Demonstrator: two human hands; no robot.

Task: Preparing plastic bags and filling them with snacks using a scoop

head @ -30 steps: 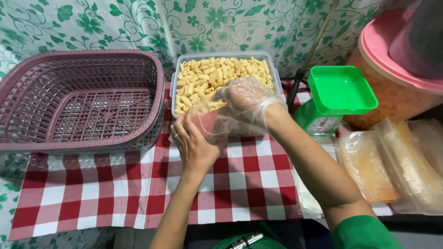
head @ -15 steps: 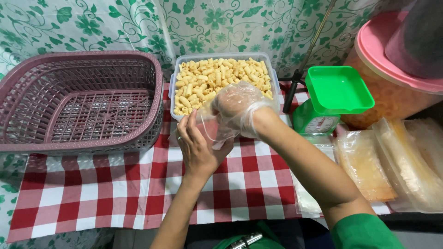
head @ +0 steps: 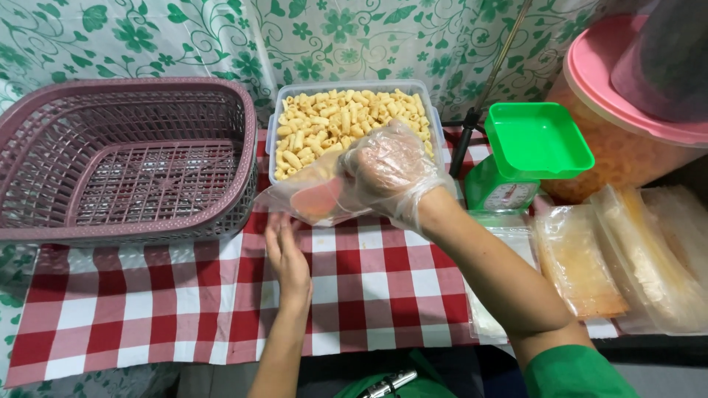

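A surface covered by one red-and-white checked cloth (head: pixel 184 309) is seen from above. One large mauve plastic basket (head: pixel 125 158), empty, is set to the left of the clear rectangular plastic tub of pale yellow tube-shaped snacks (head: pixel 346 121), which is taken as the landmark. One big orange container with a pink lid (head: pixel 627 110) is found far to the right of the tub, and one small green kitchen scale with a square pan (head: pixel 535 144) stands between them, just beside the tub. Right of the tub and nearer the viewer, at least three flat clear filled packets (head: pixel 627 265) are stacked; the exact count cannot be told.

One right hand in a thin clear glove (head: pixel 394 173) is held over the tub's near edge, its grip closed on one clear plastic bag (head: pixel 313 199) that hangs in front of the tub. Something orange shows through the bag, though what it is cannot be told. One bare left hand (head: pixel 287 258) lies just below the bag, grip open, fingers flat and pointing toward the tub, holding nothing.

A likely risk: with the bag held by one hand only, its mouth could sag and snacks could be spilled onto the cloth. The slippery glove could also let the thin film slide out.
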